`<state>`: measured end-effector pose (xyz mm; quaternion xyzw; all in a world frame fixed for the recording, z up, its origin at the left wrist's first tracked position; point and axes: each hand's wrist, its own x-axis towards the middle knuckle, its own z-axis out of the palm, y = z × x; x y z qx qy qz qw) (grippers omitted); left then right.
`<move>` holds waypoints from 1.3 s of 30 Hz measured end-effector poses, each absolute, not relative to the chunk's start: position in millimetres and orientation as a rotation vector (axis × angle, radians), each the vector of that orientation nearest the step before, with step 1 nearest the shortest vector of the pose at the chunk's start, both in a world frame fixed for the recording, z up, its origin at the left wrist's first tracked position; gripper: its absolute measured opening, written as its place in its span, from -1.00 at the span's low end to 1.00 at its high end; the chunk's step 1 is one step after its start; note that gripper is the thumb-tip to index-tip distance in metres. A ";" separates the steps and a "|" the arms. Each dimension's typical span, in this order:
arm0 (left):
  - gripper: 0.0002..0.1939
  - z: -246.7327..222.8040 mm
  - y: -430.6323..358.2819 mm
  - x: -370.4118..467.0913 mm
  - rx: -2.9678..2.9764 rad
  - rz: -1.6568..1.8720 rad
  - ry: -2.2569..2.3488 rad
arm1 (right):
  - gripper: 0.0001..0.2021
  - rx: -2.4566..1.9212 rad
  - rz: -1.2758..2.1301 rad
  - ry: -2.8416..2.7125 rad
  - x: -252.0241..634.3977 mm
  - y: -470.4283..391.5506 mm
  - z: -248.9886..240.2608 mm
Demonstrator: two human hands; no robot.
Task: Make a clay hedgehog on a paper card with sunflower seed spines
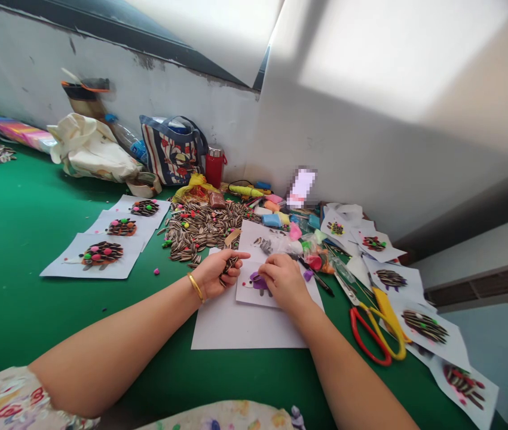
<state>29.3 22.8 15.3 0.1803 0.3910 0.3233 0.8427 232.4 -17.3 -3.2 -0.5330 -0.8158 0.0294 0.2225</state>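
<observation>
My left hand (222, 273), with a gold bangle at the wrist, is curled around a small bunch of striped sunflower seeds (227, 278); its index finger points right. Over a white card (254, 297), my right hand (284, 280) has its thumb and fingertips pinched together at a purple clay hedgehog shape (254, 278). Whatever sits in that pinch is hidden by the fingers. The hedgehog has a pale snout, red dots and dark seed feet. Beneath the card lies a larger white sheet (245, 331). A big heap of sunflower seeds (204, 227) spreads just beyond my left hand.
Finished seed hedgehogs on cards (97, 257) lie left, with more cards (424, 322) along the right edge. Red-and-yellow scissors (373, 322) and a black pen (321, 282) rest right of my hand. Coloured clay packs (276, 220), a red flask (214, 167) and bags (173, 149) line the wall.
</observation>
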 end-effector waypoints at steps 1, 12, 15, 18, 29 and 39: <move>-0.77 15.3 22.6 29.4 0.383 0.684 0.828 | -0.86 -1.471 0.081 -2.257 232.3 -17.4 -2.9; -0.76 15.3 21.3 31.1 0.393 0.694 0.848 | -0.86 -1.454 -0.043 -2.319 232.1 -15.1 -5.7; -0.76 15.9 21.3 31.4 0.388 0.690 0.850 | -0.87 -1.448 -0.100 -2.340 231.6 -14.8 -6.0; -0.76 16.5 21.3 31.5 0.385 0.685 0.848 | -0.88 -1.445 -0.155 -2.365 230.8 -15.1 -5.0; -0.78 14.9 21.8 30.0 0.391 0.673 0.825 | -0.83 -1.412 -0.163 -2.397 235.1 -15.9 -3.2; -0.80 16.8 11.0 34.0 0.507 0.530 0.695 | -0.76 -1.269 0.135 -2.090 225.2 -26.8 11.2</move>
